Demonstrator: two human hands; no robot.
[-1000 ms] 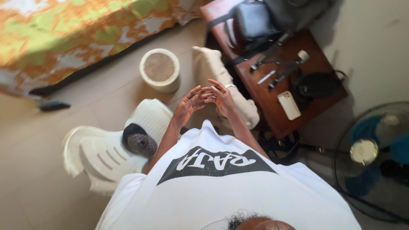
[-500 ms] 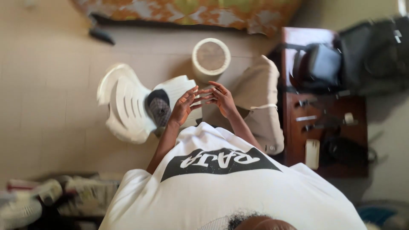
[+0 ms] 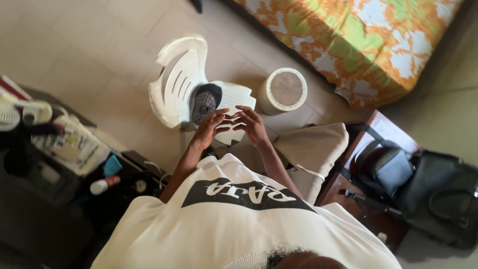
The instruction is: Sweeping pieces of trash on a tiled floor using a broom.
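Both forearms are stretched forward above the white plastic chair. The left hand and right hand are brought together, fingertips touching, nothing visibly gripped.

Pale tiled floor, white plastic chair, floral-covered bed, dark wooden table, soft daylight

White bottle, red cap, lying lower left.

chair: white | cap: dark checked | bedspread: orange-green floral | bag: black
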